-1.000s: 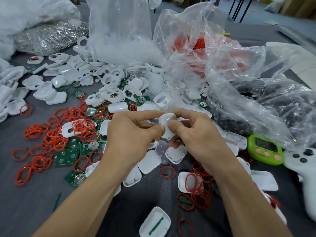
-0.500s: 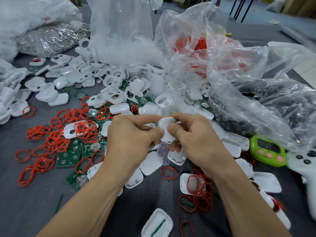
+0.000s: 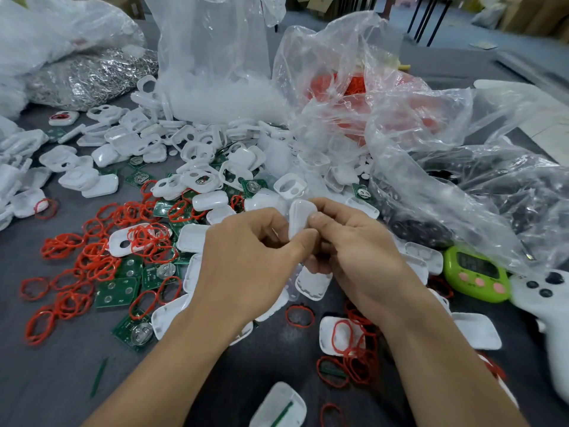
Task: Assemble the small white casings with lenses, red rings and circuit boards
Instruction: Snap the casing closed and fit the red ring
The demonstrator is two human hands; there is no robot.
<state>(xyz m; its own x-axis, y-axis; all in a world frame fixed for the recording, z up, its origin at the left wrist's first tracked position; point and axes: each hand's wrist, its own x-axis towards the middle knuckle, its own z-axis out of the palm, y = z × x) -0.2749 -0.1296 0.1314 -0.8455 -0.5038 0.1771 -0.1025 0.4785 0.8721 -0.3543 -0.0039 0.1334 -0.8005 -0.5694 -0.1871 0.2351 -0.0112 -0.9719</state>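
Head view, the only one we have: both hands are up in the middle of the frame, pinching one small white casing between them. The left hand has its thumb pressed at the casing's lower edge, and the right hand clamps it from the other side with thumb and forefinger. So both hands are closed on that casing, held just above the surface, not resting on it.

What's inside the shell? Can't tell: the smooth back faces the camera and the fingers hide the rest.

Now the risks. It looks like a press-fit squeeze, and if the halves aren't lined up, the pressure could cock the shell or pop it out of that fingertip grip. A drop here is bad news, because directly below lies a jumble of loose casings, and a fallen piece would vanish among lookalikes. A red ring pinched at the seam would stop it closing; whether one sits there is hidden.

To the left, red rings tangle over green circuit boards, so picking one may drag several. On the right, a crinkled plastic bag slumps close to the right hand, beside a green timer; a wide elbow move could snag it.
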